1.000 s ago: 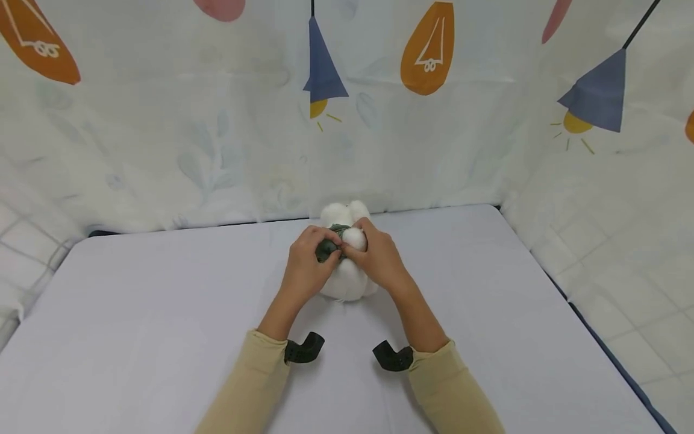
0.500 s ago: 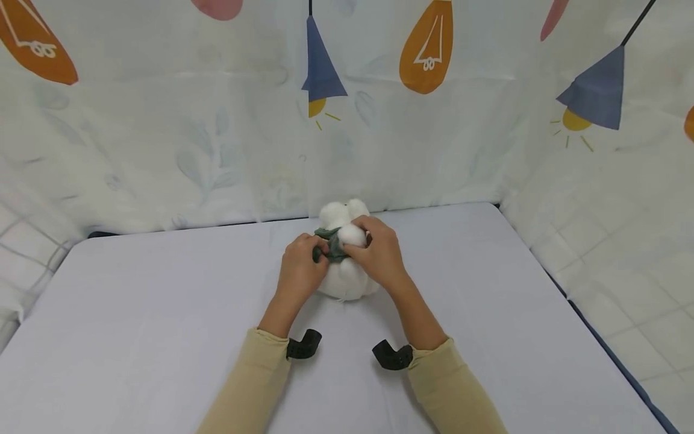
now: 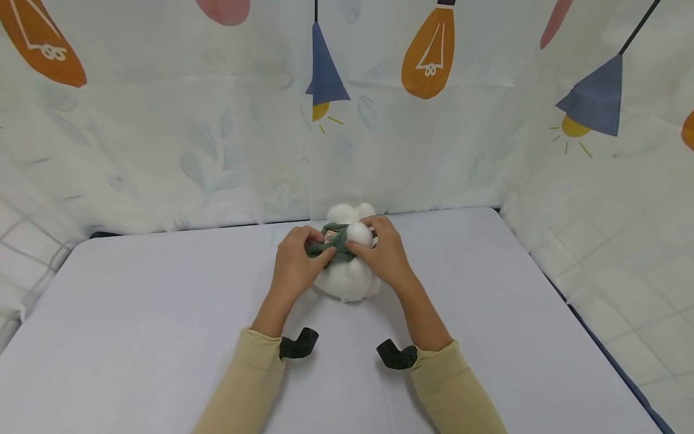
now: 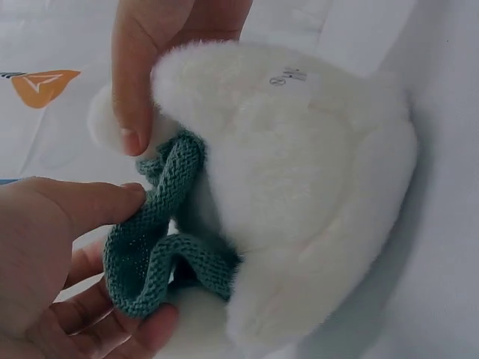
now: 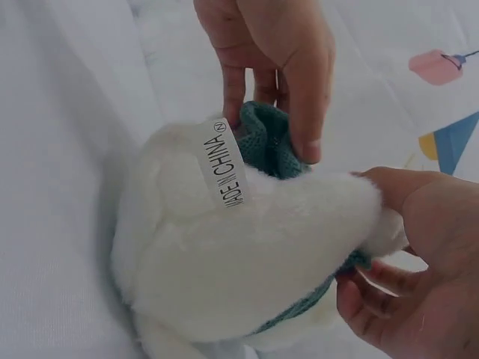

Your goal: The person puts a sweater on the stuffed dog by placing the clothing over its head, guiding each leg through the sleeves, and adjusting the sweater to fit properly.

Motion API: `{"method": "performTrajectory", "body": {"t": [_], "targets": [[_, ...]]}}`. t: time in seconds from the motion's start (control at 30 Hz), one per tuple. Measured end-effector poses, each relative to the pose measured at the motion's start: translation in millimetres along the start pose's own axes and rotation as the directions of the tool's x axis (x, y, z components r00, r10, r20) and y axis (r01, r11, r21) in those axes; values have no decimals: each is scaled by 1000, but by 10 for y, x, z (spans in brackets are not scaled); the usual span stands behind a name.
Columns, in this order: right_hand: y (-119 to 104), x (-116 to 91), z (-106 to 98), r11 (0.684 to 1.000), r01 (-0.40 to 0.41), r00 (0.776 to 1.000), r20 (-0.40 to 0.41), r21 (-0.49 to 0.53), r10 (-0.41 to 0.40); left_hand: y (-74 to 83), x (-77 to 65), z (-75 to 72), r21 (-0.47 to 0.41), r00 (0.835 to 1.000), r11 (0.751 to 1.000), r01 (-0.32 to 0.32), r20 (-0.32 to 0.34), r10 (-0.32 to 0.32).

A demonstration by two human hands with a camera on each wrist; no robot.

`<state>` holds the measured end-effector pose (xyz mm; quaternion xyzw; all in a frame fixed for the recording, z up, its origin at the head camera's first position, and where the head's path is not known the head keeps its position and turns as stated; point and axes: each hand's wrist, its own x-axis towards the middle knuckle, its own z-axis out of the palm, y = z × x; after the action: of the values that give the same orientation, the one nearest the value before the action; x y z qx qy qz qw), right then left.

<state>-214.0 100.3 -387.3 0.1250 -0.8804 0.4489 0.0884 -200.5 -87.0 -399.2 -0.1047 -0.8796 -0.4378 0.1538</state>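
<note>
A white plush toy [image 3: 349, 280] lies at the far middle of the table, its seat and a white "MADE IN CHINA" tag [image 5: 223, 164] facing the wrist cameras. Around its body is a green knitted garment [image 3: 340, 242], with a small light patch on it in the head view. My left hand [image 3: 293, 262] pinches a loose fold of the garment, thumb on top and fingers beneath, holding it off the fur [image 4: 292, 164]. On the other side my right hand [image 3: 387, 253] grips a round white limb [image 3: 359, 234] of the toy. Part of the garment is hidden behind the body.
The toy rests on a white-covered table [image 3: 162, 313], close to its back edge. Behind stands a pale curtain [image 3: 244, 138] printed with lamps and bulbs. A black curved mount [image 3: 299, 343] sits on the left wrist, another mount [image 3: 397, 354] on the right.
My left hand has drawn the garment leftward from a bunched state, so more green knit and a light patch show. The right hand keeps its hold on the limb.
</note>
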Motion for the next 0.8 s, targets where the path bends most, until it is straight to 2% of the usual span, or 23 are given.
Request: {"method": "performTrajectory", "body": {"t": [0.07, 0.17, 0.3, 0.4, 0.5, 0.6, 0.67, 0.73, 0.8], "targets": [[2, 4, 3, 1000, -31, 999, 21, -5, 31, 13, -1, -13, -11, 1000, 1000, -4, -19, 3], [1, 7, 6, 998, -65, 997, 46, -12, 65, 29, -11, -5, -32, 1000, 999, -5, -3, 5], [-3, 11, 8, 995, -103, 993, 54, -19, 104, 51, -36, 36, -39, 998, 999, -12, 64, 14], [-3, 20, 12, 993, -116, 991, 56, -27, 118, 54, -48, 46, -19, 990, 999, -43, 134, 45], [-6, 24, 15, 991, -125, 991, 47, -55, 128, 48, -50, 8, -32, 961, 993, -111, 253, 116], [-1, 23, 15, 988, -137, 990, 32, -77, 139, 51, -40, -45, -73, 910, 985, -157, 378, 173], [10, 19, 14, 987, -140, 989, 28, -76, 142, 61, -34, -65, -75, 893, 982, -171, 409, 187], [22, 18, 8, 988, -140, 989, 35, -64, 142, 77, -26, -67, -45, 901, 981, -189, 389, 191], [39, 26, -2, 991, -131, 990, 47, -34, 133, 93, -22, -63, -17, 930, 980, -197, 315, 192]]}}
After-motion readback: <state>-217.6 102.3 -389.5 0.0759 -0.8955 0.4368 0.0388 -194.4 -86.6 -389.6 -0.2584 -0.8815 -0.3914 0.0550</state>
